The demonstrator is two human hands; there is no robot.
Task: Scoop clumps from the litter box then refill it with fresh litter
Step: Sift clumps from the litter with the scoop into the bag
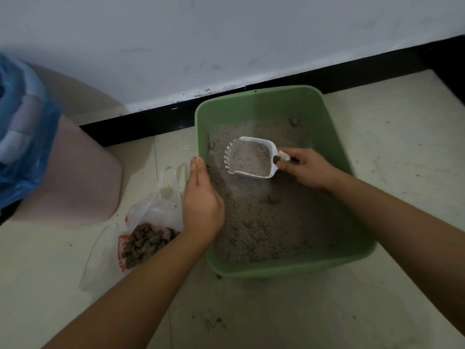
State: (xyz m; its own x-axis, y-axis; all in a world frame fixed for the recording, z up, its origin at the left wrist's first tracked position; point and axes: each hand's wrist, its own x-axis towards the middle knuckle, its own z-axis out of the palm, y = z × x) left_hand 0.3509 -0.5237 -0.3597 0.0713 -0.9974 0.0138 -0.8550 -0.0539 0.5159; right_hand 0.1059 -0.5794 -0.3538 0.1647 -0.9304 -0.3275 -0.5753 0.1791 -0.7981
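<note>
Nearest the camera, along the bottom of the frame, two bare forearms reach up from the lower left and lower right over a pale, speckled floor (289, 311). At lower left of centre lies a clear plastic bag (151, 222) with red print, open on the floor and holding a heap of dark brown clumps (146, 244). Just beside it, in the middle of the frame, stands the green litter box (337, 152), its bottom covered with grey litter (264, 227).

The left hand (201, 205) lies flat along the box's left rim, fingers straight and together, its grip open and closed on nothing; the palm covers the rim there. Right of centre, the right hand (305, 168) has its grip closed around the handle of a white slotted scoop (249, 159), thumb and fingers wrapped over the handle end. The scoop sits over the litter in the upper half of the box, toothed edge pointing left, and is loaded with grey litter.

At the left edge stands a pink bin (83, 177) with a blue liner (22, 137). Beyond the box, a black skirting (141, 124) runs below a white wall (226, 34).
</note>
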